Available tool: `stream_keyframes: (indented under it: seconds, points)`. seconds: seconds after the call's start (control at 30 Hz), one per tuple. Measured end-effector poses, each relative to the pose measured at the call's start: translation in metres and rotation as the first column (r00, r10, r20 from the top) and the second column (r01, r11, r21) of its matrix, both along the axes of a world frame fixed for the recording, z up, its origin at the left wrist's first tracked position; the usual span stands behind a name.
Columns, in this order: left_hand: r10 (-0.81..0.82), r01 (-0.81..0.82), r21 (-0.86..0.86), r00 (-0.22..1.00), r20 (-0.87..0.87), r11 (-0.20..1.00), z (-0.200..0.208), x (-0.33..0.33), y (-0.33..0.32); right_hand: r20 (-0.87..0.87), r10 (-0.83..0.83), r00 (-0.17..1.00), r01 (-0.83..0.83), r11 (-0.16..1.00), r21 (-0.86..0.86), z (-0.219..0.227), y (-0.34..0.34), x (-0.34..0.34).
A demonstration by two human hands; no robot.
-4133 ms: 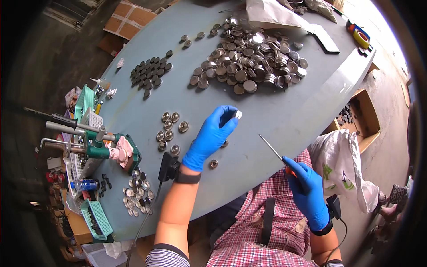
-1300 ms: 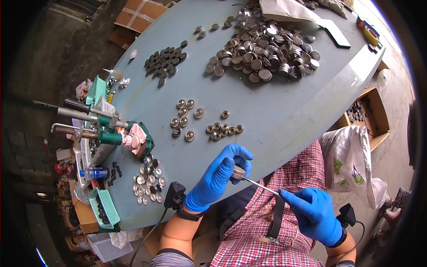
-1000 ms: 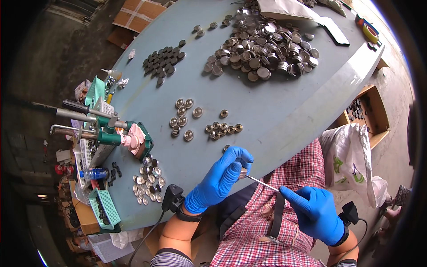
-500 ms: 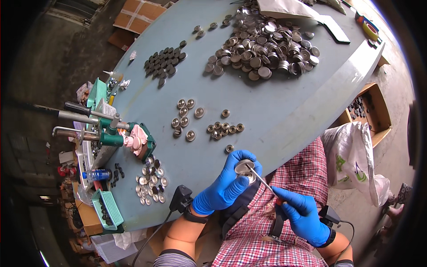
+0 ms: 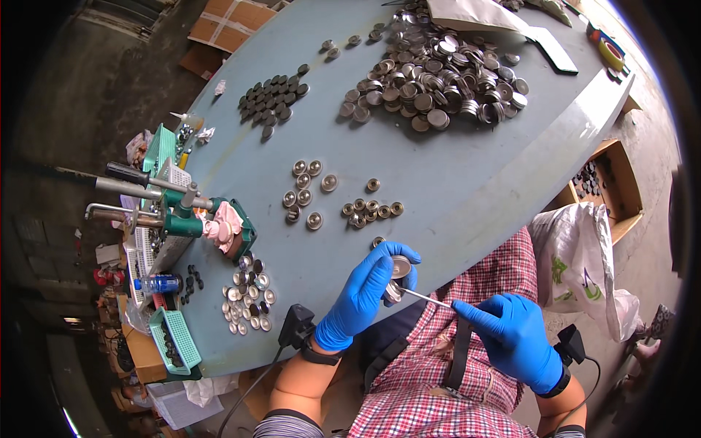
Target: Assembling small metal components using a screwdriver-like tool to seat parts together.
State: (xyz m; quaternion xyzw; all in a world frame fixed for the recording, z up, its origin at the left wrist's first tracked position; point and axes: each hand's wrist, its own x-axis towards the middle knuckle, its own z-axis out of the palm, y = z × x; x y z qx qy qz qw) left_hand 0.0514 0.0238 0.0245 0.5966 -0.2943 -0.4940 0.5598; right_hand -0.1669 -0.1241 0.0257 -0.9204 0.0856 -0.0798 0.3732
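Note:
My left hand (image 5: 361, 296), in a blue glove, is closed around round metal parts over the near table edge. A flat metal disc (image 5: 400, 268) shows at its fingertips. Just below it sits a shiny cup-like metal piece (image 5: 393, 293). My right hand (image 5: 515, 339), also gloved in blue, grips a screwdriver (image 5: 427, 298); its handle is hidden in the palm. The thin shaft points left, its tip at the cup-like piece. Beyond my left fingers lies a small metal ring (image 5: 377, 241), partly covered. Farther off are a cluster of ringed parts (image 5: 372, 216) and several domed discs (image 5: 329, 182).
A large heap of metal caps (image 5: 438, 118) covers the far table, with dark discs (image 5: 272, 102) left of it. At left stands a green hand press (image 5: 182, 223), near loose caps (image 5: 249, 296) and a green basket (image 5: 175, 339). A plastic bag (image 5: 580, 255) hangs at right.
My left hand has turned, tilting the metal parts. The screwdriver tip has moved from the upper disc down to the lower piece, and my right hand has shifted slightly right.

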Motion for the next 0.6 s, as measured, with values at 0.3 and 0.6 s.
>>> stream_keyframes:
  seconds: [0.3,0.6]
  points:
    - [0.085,-0.09,0.032,0.988,0.126,0.995,-0.008,-0.008,-0.007,-0.026,0.085,0.996,-0.089,0.943,-0.32,0.001,-0.01,0.017]
    - [0.23,-0.471,-0.055,0.527,-0.818,0.881,-0.039,0.004,-0.011,0.134,-0.185,0.974,0.119,0.91,0.397,-0.05,0.024,0.028]
